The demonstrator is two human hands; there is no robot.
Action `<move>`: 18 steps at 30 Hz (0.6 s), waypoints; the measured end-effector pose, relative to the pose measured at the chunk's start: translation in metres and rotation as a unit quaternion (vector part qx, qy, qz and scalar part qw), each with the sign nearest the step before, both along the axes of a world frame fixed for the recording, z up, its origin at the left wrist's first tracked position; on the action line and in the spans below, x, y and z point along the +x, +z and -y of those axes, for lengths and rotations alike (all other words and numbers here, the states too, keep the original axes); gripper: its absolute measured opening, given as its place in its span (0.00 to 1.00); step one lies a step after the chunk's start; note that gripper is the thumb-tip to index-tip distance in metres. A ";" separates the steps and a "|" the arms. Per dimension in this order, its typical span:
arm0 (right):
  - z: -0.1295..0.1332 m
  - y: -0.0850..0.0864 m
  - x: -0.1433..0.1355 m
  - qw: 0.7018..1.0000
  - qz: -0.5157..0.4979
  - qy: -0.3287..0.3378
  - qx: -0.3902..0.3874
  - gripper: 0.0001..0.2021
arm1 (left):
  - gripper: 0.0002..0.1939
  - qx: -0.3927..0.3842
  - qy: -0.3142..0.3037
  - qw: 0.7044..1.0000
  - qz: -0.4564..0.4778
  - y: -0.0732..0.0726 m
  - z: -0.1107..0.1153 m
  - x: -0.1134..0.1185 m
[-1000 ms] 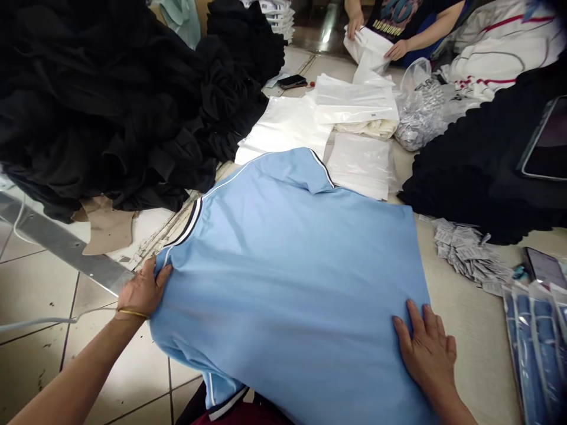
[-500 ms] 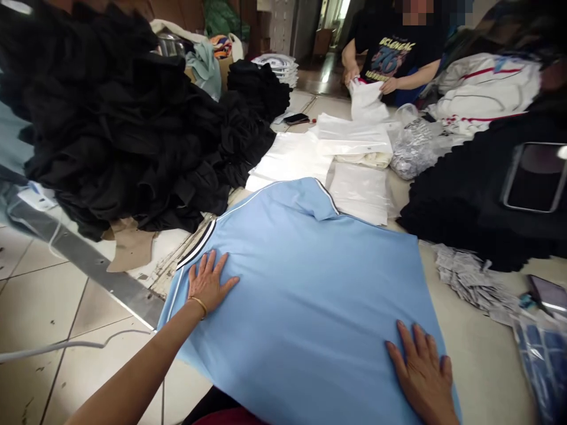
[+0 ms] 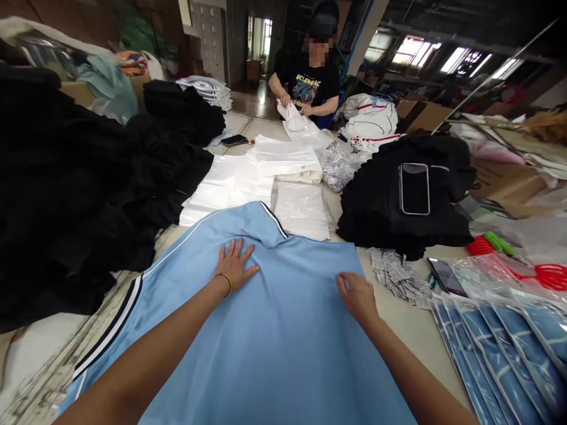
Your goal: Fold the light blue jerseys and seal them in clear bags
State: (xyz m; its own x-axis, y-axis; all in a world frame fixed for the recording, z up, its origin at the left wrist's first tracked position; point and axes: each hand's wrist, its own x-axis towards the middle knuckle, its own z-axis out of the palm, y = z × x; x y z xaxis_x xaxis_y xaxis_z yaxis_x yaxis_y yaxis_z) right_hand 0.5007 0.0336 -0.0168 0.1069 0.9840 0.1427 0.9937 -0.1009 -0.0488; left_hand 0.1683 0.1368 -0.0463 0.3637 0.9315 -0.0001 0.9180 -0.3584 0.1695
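Observation:
A light blue garment (image 3: 283, 330) with black-and-white striped trim lies spread on the table in front of me. My left hand (image 3: 235, 265), with a gold bangle at the wrist, rests on its upper part, fingers spread on the cloth. At the garment's right edge, my right hand (image 3: 357, 295) has its fingertips drawn together on the fabric near the upper right corner; whether cloth is pinched between them is hard to see, but they press at that edge.
Black clothes (image 3: 80, 195) are heaped at the left. Beyond the garment lie white plastic bags (image 3: 234, 180). To the right are a black stack (image 3: 376, 206) with a phone (image 3: 414, 189), labels (image 3: 398, 274) and bagged blue garments (image 3: 500, 348). A person (image 3: 305, 77) handles white cloth opposite.
My left hand has slid up and inward over the cloth. My right hand has gone from lying flat low down to the upper right edge, its fingers drawn together. The view has turned right.

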 end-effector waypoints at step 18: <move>-0.172 0.000 -0.027 0.981 0.088 0.166 -0.057 0.15 | 0.35 -0.002 -0.001 1.000 -0.005 -0.004 0.001 -0.001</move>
